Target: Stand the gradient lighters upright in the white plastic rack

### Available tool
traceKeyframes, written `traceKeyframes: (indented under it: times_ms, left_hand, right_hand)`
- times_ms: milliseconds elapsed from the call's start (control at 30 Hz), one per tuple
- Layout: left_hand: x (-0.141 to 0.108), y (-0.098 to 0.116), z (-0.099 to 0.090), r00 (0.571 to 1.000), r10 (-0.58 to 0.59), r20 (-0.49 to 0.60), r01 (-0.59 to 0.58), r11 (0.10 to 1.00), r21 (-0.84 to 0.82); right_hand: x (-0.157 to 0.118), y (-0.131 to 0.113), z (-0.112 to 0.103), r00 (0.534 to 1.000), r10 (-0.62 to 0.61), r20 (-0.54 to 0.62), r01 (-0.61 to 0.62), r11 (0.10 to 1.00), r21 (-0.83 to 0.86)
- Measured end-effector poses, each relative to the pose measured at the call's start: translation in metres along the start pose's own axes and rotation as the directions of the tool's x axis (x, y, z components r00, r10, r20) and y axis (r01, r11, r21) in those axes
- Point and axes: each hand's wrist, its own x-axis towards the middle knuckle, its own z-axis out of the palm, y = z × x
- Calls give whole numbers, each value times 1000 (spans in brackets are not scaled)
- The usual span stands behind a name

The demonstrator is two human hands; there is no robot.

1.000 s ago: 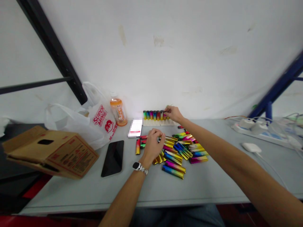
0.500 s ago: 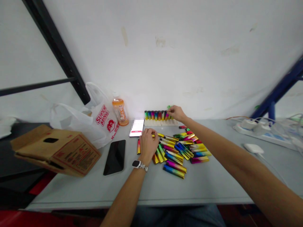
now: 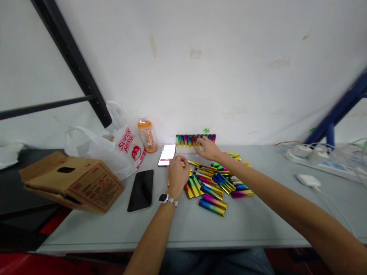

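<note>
Many lighters (image 3: 212, 192) lie loose on the bench (image 3: 258, 221). Left hand (image 3: 179, 172) half-curled beside them, right hand (image 3: 209, 149) loosely bent before an upright row (image 3: 189, 140); any hold unclear.

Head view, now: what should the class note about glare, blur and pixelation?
In the head view, the lighters gleam metallic; also there, the lit phone glows white, partly pixelated; in that same view, the box's small print is too blurred to read.

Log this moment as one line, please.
left hand: over left side of loose lighters, grip unclear | right hand: by pale rack, grip unclear | upright lighters: rowed along pale rack
</note>
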Motion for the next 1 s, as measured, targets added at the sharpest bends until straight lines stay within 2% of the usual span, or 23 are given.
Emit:
traceKeyframes:
  times_ms: [67, 133, 233, 300, 367, 433, 533, 600, 633, 700, 767, 800, 900, 1000]
  left_hand:
    - [0, -1, 1, 1000, -9, 1, 9, 1000, -11]
    - [1, -3, 1, 1000, -16, -10, 16, 999, -36]
    - [2, -6, 2, 999, -26, -29, 24, 997, -74]
    - [3, -7, 2, 999, -24, -31, 21, 996, -87]
    - [4, -7, 2, 999, -16, -30, 14, 996, -93]
    - [4, -5, 2, 999, -9, -31, 6, 995, -96]
    - [2, 0, 3, 999, 29, -33, -33, 992, -120]
    - [0, 4, 5, 996, 84, -17, -85, 985, -149]
    - [-2, 6, 7, 994, 110, -1, -109, 981, -161]
    - [-5, 10, 9, 989, 145, 39, -136, 975, -176]
    - [-8, 14, 11, 985, 157, 77, -141, 973, -180]
    - [-9, 15, 12, 983, 160, 92, -142, 973, -180]
    - [-10, 18, 14, 978, 167, 126, -142, 972, -185]
    - [-10, 19, 13, 974, 177, 143, -146, 968, -202]
  right_hand:
    - [-1, -12, 5, 988, -62, 140, 59, 998, 30]
    - [2, -20, 11, 964, -78, 254, 60, 995, 76]
    - [9, -24, 19, 932, -34, 360, -25, 987, 158]
    - [14, -21, 21, 923, -25, 385, -56, 979, 197]
    - [15, -17, 20, 944, -42, 327, -39, 970, 239]
    - [11, -12, 17, 977, -44, 209, -23, 951, 309]
    - [-6, -11, 7, 997, 44, 57, -66, 877, 475]
    - [-22, -15, 0, 989, 145, 31, -131, 755, 643]
    - [-30, -18, -3, 979, 197, 55, -172, 651, 739]
    - [-45, -25, -8, 950, 271, 154, -251, 375, 892]
    - [-57, -29, -13, 924, 297, 243, -293, 139, 946]
    - [-62, -30, -15, 915, 301, 269, -301, 63, 952]
    - [-70, -29, -19, 902, 284, 325, -321, -61, 945]
    - [-76, -27, -21, 887, 269, 377, -368, -86, 926]
